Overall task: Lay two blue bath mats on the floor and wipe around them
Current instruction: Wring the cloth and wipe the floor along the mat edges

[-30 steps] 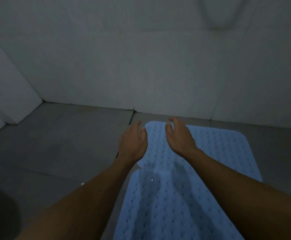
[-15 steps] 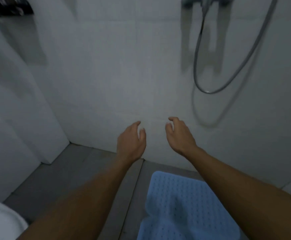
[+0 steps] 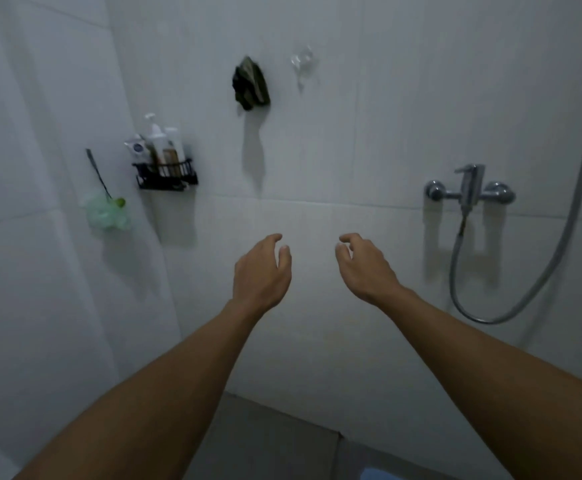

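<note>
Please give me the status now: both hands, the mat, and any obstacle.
Left hand and right hand open, holding nothing, raised toward the wall. Mat: only a blue corner visible at bottom edge, on the floor. No obstacle seen between hands.

A home bathroom — the shower corner of one. White wall tiles (image 3: 317, 150) run down to a grey tiled floor (image 3: 268, 441). A chrome shower mixer (image 3: 469, 190) with its hose (image 3: 511, 306) is fixed to the wall, and a black wire caddy (image 3: 168, 174) holds pump bottles (image 3: 159, 143) — beside it hangs a green bath pouf (image 3: 107, 213).
</note>
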